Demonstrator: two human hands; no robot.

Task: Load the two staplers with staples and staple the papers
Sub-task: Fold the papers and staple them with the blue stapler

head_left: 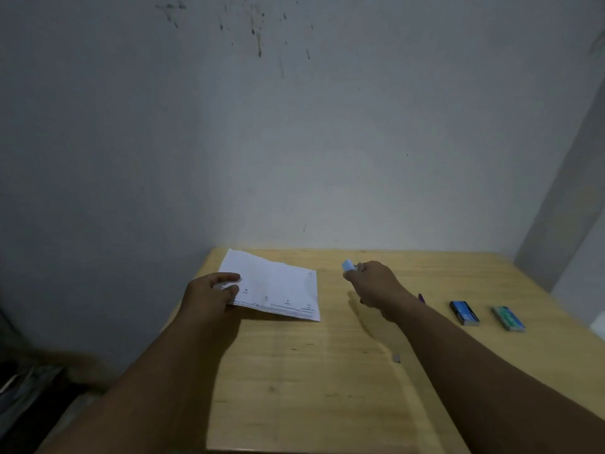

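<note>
Wall (pixel 294 142): grey, stained near the top, filling the far half of the view.
Desk (pixel 327 371): one pale wooden top set against the wall; everything for the task lies on its far half, within arm's reach.
Papers (pixel 278 290): one white stack at the far left of the desk, creased, with printed lines along its near edge. How many sheets it has cannot be counted. It probably sits there so the left hand can steady it while the right hand brings a stapler.
Left hand (pixel 209 296): its grip is closed on the left edge of the papers, thumb above and fingers under or at the edge, seemingly to keep the sheets squared.
Right hand (pixel 373 283): its grip is curled shut around a light blue stapler (pixel 349 265), raised just right of the papers; only the stapler's far tip shows past the fingers.
Staple boxes: two, well to the right, side by side; a dark blue box (pixel 464 312) and a teal box (pixel 508 318), parked clear of the working spot.
Purple object (pixel 421 297): one, mostly hidden behind the right forearm; possibly the second stapler, but that cannot be told.
Small grey scrap (pixel 396 358): one, on the desk near the right forearm; too small to identify.
Stage: judging by the layout, stapling is about to begin.
</note>
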